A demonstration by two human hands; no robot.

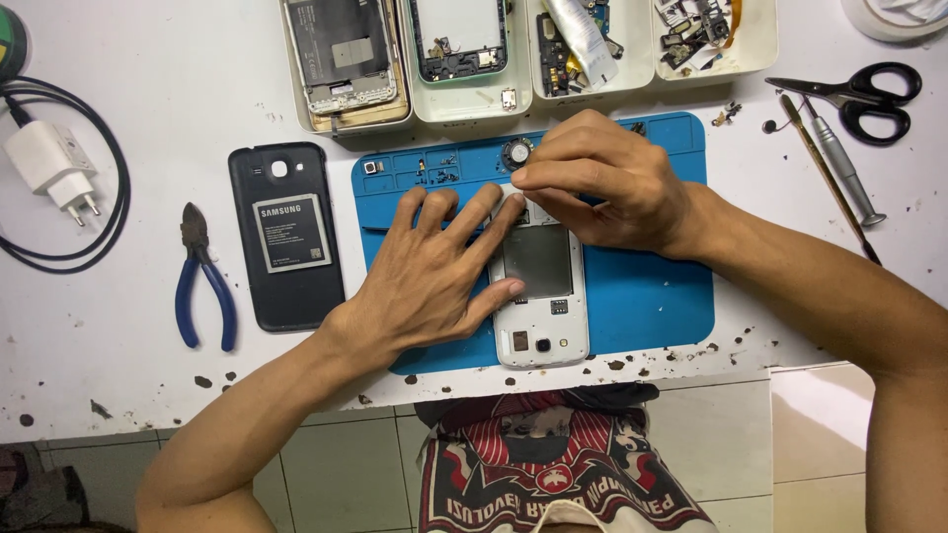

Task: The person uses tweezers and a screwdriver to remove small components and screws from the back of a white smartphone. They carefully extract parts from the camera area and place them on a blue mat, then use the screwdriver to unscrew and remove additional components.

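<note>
Phone (541, 296), white, back cover off, lies face down on blue work mat (642, 286) at table centre. Left hand (434, 271) flat over its left side, fingers spread, grasping nothing, just pressing down. Right hand (607, 183) at the phone's top edge, fingertips pinched together there; whether the grip holds a small part, cannot tell. Black back cover (286, 237) with a white rectangular label on its battery lies left of the mat. Blue-handled pliers (202, 281) further left, then white charger plug (49, 168) with black cable (104, 212). Four cream trays (464, 99) along the far edge: opened phone bodies in the first two, circuit parts and a white tube (583, 39) in the third, small loose parts in the fourth. Black scissors (859, 99) and a screwdriver (839, 163) at right. White table (148, 365), speckled with dark marks; pale tiled floor below.
</note>
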